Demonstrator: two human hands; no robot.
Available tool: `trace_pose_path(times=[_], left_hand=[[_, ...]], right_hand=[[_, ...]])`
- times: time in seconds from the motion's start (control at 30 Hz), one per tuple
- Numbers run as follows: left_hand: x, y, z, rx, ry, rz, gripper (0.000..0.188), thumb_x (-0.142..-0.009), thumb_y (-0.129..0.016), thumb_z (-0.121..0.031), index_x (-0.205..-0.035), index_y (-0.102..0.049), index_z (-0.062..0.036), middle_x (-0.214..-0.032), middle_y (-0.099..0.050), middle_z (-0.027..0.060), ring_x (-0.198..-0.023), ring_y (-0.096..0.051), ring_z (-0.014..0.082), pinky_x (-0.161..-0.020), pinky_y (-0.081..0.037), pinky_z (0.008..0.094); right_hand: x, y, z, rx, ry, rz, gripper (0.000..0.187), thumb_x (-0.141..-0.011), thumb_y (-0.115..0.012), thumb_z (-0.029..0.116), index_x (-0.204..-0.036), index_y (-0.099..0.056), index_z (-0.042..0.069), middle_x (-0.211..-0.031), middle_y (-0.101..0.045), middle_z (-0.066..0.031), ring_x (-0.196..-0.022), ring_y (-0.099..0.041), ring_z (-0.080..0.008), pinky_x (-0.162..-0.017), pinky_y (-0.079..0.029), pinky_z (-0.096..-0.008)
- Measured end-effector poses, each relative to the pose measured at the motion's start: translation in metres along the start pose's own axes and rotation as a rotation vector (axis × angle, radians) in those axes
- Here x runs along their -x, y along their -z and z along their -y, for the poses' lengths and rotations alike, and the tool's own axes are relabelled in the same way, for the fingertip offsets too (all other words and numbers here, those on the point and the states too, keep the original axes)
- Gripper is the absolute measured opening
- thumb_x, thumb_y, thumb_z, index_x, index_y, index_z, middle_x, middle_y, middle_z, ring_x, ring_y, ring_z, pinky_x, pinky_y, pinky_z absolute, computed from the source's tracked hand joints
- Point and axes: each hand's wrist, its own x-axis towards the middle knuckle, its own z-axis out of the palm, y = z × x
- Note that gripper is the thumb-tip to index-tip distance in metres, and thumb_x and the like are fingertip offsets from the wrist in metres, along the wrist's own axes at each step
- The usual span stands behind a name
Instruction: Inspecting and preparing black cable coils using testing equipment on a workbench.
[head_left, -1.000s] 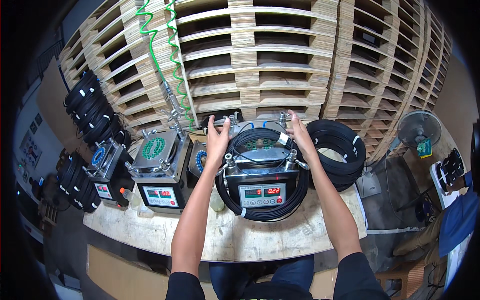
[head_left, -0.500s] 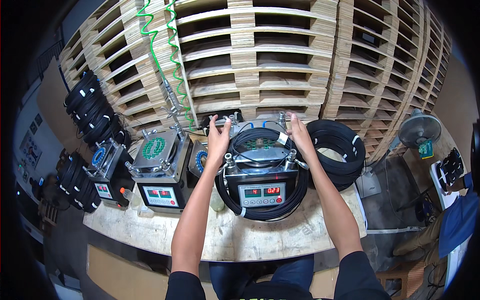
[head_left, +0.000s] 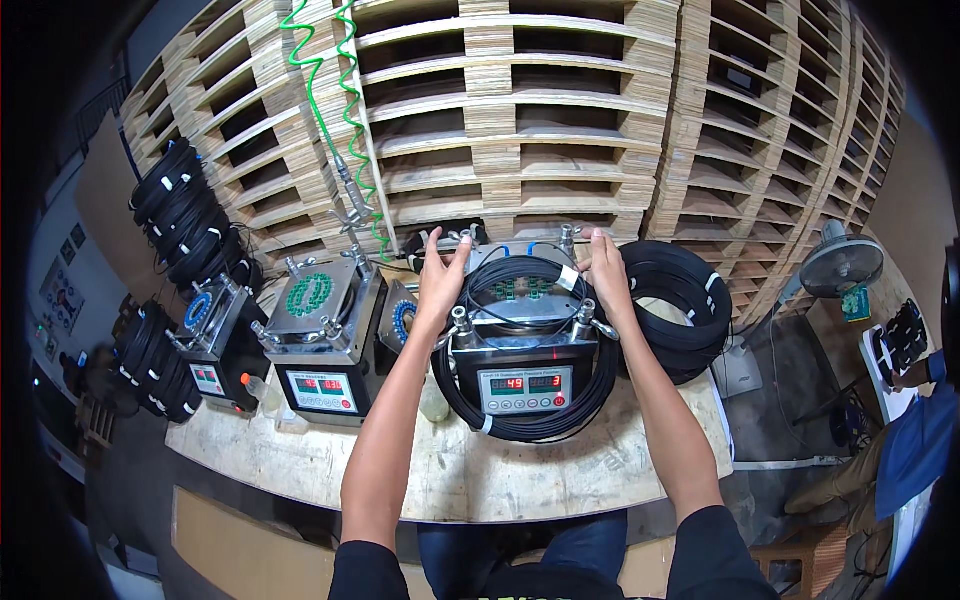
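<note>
A box-shaped polishing machine (head_left: 525, 362) with a lit red display stands in front of me. A coil of thin black cable (head_left: 600, 395) hangs around it and loops over its top, with a white tag (head_left: 569, 278) on it. Its top carries green connector holders (head_left: 505, 291), partly hidden by the cable. My left hand (head_left: 441, 282) is at the machine's far left corner post, thumb and forefinger apart. At the far right corner, my right hand (head_left: 608, 275) is beside the other post (head_left: 567, 240), fingers pointing up. Whether either hand touches a post is hard to tell.
Two similar machines (head_left: 325, 350) (head_left: 203, 335) stand to the left on the wooden table (head_left: 500, 490). Black cable coils (head_left: 705, 310) lie at right; more are stacked at far left (head_left: 185, 220). Pallets (head_left: 560, 100) rise behind. Green air hoses (head_left: 352, 150) hang down. A fan (head_left: 840, 262) and another person (head_left: 915, 430) are right.
The display digits on the front machine have changed. My right hand has shifted slightly to the right of its post; the left has hardly moved. The cable coil stays in place.
</note>
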Motion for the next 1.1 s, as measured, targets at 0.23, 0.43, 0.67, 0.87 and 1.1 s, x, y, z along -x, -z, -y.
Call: trace_pose_path(times=[0.23,0.43,0.67,0.87,1.1], left_hand=[[0.000,0.001,0.004,-0.012,-0.028,-0.039,0.082,-0.092,-0.065,-0.048,-0.153,-0.029,-0.0070,-0.086,-0.063,0.0091,-0.083,-0.060,0.0191,-0.082,-0.048,0.0344],[0.001,0.001,0.003,0.046,0.017,-0.055,0.086,-0.092,-0.066,-0.047,-0.155,-0.024,-0.0056,-0.086,-0.063,0.0091,-0.083,-0.061,0.0189,-0.081,-0.049,0.0350],[0.005,0.002,-0.008,0.025,0.020,0.000,0.092,-0.092,-0.065,-0.047,-0.157,-0.015,-0.0067,-0.089,-0.065,0.0122,-0.084,-0.061,0.0200,-0.084,-0.049,0.0360],[0.008,-0.002,-0.014,0.029,0.020,-0.001,0.090,-0.093,-0.064,-0.048,-0.157,-0.016,-0.0075,-0.089,-0.063,0.0112,-0.084,-0.060,0.0199,-0.083,-0.048,0.0355],[-0.001,0.005,0.005,0.045,0.001,-0.054,0.086,-0.093,-0.064,-0.046,-0.156,-0.020,-0.0069,-0.085,-0.059,0.0082,-0.079,-0.060,0.0187,-0.079,-0.049,0.0348]], right_hand=[[-0.003,0.000,-0.006,-0.021,0.039,0.068,0.050,-0.107,-0.036,0.045,-0.123,-0.061,0.004,-0.092,-0.066,-0.0091,-0.068,-0.060,-0.0140,-0.064,-0.049,-0.0288],[-0.002,-0.001,-0.009,-0.147,-0.019,0.070,0.054,-0.106,-0.035,0.049,-0.135,-0.054,0.008,-0.092,-0.066,-0.0077,-0.067,-0.057,-0.0111,-0.063,-0.046,-0.0232],[0.001,0.003,-0.001,-0.092,-0.013,0.040,0.055,-0.106,-0.034,0.049,-0.135,-0.055,0.007,-0.079,-0.066,-0.0101,-0.060,-0.055,-0.0106,-0.056,-0.044,-0.0247],[-0.003,0.009,-0.003,0.048,-0.053,0.043,0.058,-0.107,-0.030,0.051,-0.136,-0.054,0.007,-0.071,-0.063,-0.0049,-0.060,-0.051,-0.0080,-0.055,-0.040,-0.0235],[0.000,-0.002,-0.001,-0.116,-0.055,0.146,0.062,-0.105,-0.034,0.055,-0.148,-0.045,0.011,-0.102,-0.064,-0.0104,-0.082,-0.056,-0.0088,-0.066,-0.043,-0.0198]])
